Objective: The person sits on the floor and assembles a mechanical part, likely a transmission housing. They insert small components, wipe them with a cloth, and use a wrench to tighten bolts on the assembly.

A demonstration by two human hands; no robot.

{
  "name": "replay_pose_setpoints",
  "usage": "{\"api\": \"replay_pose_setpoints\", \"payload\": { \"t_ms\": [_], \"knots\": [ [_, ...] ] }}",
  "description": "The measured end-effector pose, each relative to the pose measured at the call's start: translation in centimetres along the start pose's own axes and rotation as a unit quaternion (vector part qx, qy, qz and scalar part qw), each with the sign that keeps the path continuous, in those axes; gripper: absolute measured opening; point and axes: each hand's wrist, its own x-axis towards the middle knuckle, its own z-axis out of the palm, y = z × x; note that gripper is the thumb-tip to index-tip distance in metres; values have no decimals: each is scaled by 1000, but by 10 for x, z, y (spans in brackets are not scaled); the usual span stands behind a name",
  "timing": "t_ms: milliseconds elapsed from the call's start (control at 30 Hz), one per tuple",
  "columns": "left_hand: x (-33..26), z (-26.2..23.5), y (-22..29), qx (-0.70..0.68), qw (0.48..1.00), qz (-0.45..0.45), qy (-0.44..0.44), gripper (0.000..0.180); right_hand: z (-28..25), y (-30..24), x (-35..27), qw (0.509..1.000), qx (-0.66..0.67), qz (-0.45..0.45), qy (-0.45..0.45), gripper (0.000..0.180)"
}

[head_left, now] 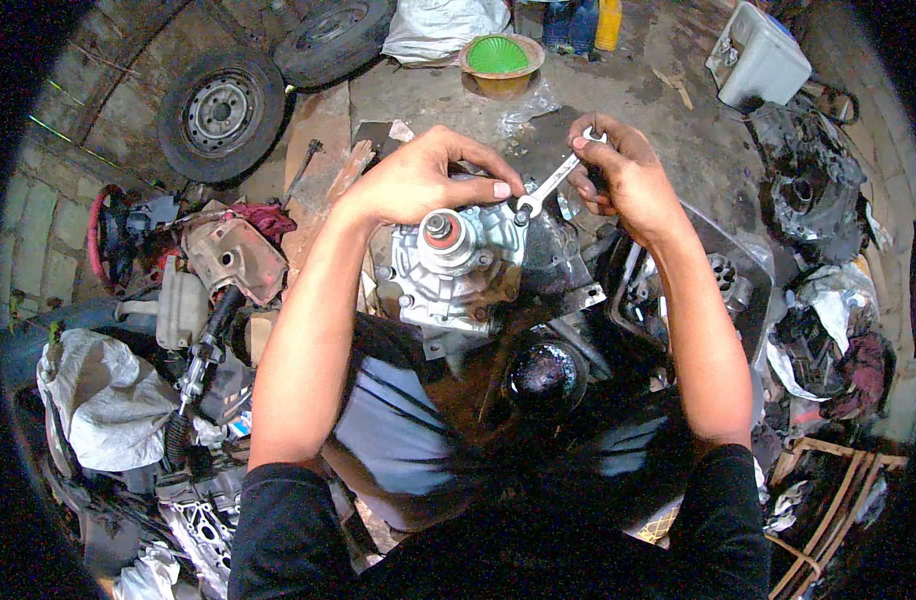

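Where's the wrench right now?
In the head view, the wrench sits upper centre, held by the right hand, its end on the metal housing.

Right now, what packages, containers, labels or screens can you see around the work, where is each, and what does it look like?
White sack: top centre, crumpled, bulging.
Yellow jug: top centre, upright, beside a blue bottle.
White canister: top right, boxy, tilted, with a dark clasp.
Green bowl: top centre, round, tan rim.
Grey bag: left, crumpled, lumpy.
No screens or signs; any labels are too small to tell.
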Motion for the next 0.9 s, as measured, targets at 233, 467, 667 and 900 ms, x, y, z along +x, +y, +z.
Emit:
{"api": "replay_pose_setpoints", "payload": {
  "t_ms": [233, 467, 667, 900],
  "knots": [
    [-1, 0, -3, 3, 1000, 4, 8, 26, 6, -17, -13, 1000, -23, -2, -20, 21],
    [-4, 2, -3, 8, 1000, 8, 29, 25, 12, -18, -24, 997, -75, -15, 22, 21],
    [-6, 1, -2, 7, 999, 2, 36, 25, -12, -29, -49, 984, -161, 77, -21, 27],
    [-4, 3, -5, 17, 999, 8, 33, 25, 0, -22, -87, 965, -120, 171, -160, 29]
  ]
}}
